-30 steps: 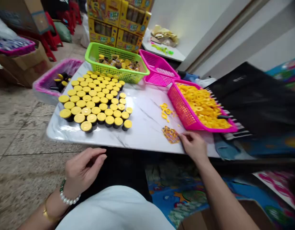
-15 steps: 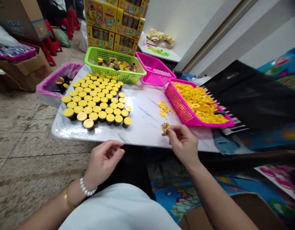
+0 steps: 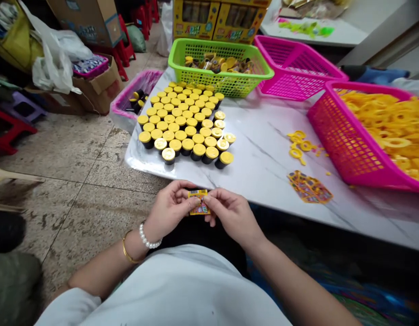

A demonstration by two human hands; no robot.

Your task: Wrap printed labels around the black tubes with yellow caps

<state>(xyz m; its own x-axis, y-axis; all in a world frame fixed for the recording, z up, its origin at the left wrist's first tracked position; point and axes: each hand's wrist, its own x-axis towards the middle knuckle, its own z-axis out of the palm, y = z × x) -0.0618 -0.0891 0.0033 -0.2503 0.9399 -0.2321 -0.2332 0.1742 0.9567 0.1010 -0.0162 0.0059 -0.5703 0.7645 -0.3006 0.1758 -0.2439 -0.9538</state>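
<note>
In front of my body, just off the table's near edge, a small yellow printed card with a barcode strip is pinched between both hands. My left hand grips its left side, thumb on the printed face. From the right, my right hand closes thumb and fingers on the other side. Several similar cards lie in an overlapping pile on the table to the right. Ahead stand rows of small black cups with yellow lids, upright and packed close together.
A green basket of wrapped pieces stands behind the cups. An adjoining pink basket is on its right. Yellow rings with handles lie near another pink basket heaped with similar rings. A lined bin holding cups adjoins the table's left side.
My right hand has moved left from the card pile to my left hand, and both now hold one card. The view has swung left and closer to the table.
</note>
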